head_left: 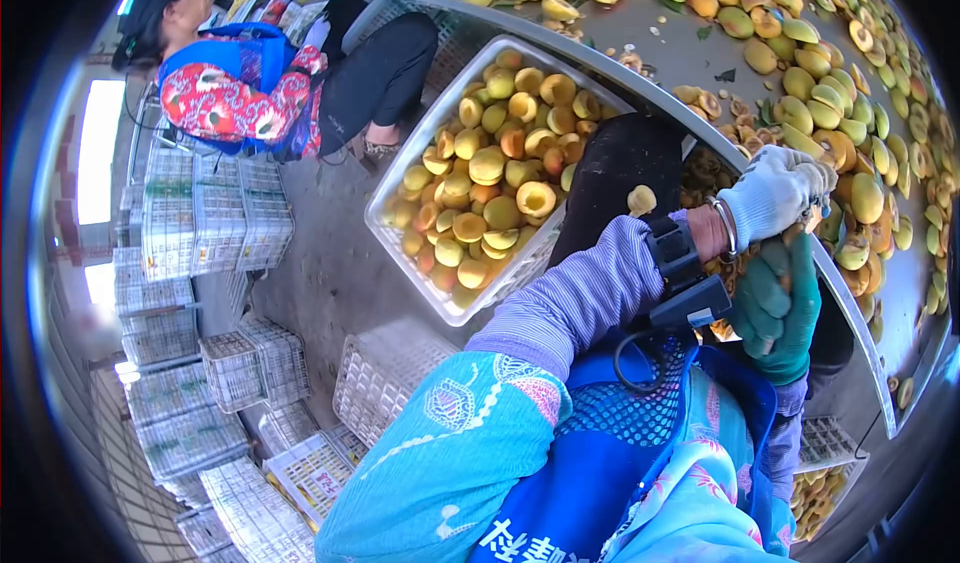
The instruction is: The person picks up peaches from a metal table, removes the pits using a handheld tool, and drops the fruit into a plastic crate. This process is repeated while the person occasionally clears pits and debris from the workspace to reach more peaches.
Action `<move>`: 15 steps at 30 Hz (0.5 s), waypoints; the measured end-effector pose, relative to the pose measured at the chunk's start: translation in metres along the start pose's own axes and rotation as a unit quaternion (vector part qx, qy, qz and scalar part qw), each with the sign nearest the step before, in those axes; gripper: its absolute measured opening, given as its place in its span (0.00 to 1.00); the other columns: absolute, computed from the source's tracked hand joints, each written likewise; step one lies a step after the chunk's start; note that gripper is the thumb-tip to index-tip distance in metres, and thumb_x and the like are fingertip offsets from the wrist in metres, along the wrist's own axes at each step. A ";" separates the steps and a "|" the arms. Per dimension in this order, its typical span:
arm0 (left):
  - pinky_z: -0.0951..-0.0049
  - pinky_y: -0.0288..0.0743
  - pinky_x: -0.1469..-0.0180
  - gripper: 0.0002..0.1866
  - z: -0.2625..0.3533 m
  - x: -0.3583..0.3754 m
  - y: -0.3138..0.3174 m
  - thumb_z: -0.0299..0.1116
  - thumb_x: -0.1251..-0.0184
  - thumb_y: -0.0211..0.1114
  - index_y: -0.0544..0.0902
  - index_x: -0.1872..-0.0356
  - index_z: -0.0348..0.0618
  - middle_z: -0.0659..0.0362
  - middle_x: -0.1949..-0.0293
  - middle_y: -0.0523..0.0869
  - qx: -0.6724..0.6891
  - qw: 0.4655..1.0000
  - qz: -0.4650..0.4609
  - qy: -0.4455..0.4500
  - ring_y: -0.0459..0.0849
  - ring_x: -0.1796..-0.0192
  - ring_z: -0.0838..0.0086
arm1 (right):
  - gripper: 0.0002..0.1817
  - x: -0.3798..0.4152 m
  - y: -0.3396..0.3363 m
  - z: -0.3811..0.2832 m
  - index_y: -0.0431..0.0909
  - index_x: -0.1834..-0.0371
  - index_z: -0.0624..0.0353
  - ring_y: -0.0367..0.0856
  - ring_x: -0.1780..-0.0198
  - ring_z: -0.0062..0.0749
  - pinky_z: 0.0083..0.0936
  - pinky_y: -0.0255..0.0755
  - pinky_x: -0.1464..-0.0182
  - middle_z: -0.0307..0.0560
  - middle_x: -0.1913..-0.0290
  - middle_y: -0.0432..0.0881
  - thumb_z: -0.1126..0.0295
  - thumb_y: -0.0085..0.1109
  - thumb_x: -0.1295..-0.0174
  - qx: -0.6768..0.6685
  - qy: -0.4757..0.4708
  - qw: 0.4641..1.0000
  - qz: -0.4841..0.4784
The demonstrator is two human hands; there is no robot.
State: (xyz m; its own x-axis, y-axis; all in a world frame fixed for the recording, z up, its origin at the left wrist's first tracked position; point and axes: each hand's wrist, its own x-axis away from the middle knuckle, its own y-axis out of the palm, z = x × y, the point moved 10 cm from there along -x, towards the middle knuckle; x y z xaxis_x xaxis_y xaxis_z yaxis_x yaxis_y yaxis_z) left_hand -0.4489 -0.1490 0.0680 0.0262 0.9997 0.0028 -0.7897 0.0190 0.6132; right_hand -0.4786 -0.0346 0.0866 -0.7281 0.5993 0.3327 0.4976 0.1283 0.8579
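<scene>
My left hand (pixel 778 193), in a white knit glove, is closed in a fist at the table edge. A small dark, shiny bit shows by its fingertips, too small to name. Just below it, my right hand (pixel 785 298) in a green glove has its fingers drawn together, tips meeting the left hand. What sits between the hands is mostly hidden; a little orange-brown shows there. Right beyond both hands lie apricot halves (pixel 853 250) on the metal table (pixel 640 38). An apricot half (pixel 641 200) is by my left forearm, over my dark-trousered leg.
A white crate (pixel 375 208) full of apricot halves stands left of my leg. An upturned pale crate (pixel 385 378) and stacked crates (pixel 215 213) fill the left side. A co-worker (pixel 240 88) sits at the upper left. Another crate (pixel 830 443) is under the table at lower right.
</scene>
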 end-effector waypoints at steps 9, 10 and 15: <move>0.69 0.76 0.61 0.08 0.057 0.004 0.010 0.30 0.38 0.59 0.85 0.62 0.42 0.57 0.70 0.87 -0.369 0.906 -0.010 0.208 0.85 0.66 0.67 | 0.20 -0.008 0.015 0.004 0.61 0.63 0.52 0.52 0.93 0.16 0.19 0.43 0.90 0.32 0.85 0.58 0.48 0.29 0.24 -0.006 -0.056 0.996 -0.062; 0.70 0.76 0.64 0.08 0.051 0.002 0.012 0.31 0.36 0.59 0.85 0.63 0.41 0.58 0.72 0.86 -0.279 0.954 -0.024 0.105 0.85 0.68 0.69 | 0.20 -0.007 0.024 0.004 0.61 0.63 0.53 0.52 0.93 0.16 0.19 0.43 0.90 0.32 0.84 0.58 0.48 0.29 0.24 -0.084 -0.033 0.984 -0.156; 0.73 0.72 0.72 0.10 0.004 0.007 0.021 0.38 0.32 0.58 0.80 0.65 0.42 0.59 0.77 0.80 0.167 0.975 0.007 -0.145 0.77 0.76 0.73 | 0.22 0.002 0.019 -0.010 0.61 0.63 0.54 0.49 0.93 0.15 0.18 0.41 0.91 0.32 0.86 0.56 0.48 0.27 0.24 -0.198 -0.037 0.956 -0.211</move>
State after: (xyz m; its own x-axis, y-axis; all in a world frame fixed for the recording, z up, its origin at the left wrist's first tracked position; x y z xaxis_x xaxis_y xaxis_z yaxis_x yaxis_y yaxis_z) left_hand -0.4629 -0.1414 0.0837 0.2260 0.9520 0.2066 -0.5489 -0.0507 0.8343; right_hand -0.4757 -0.0387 0.1073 -0.7824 0.6159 -0.0920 -0.0621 0.0698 0.9956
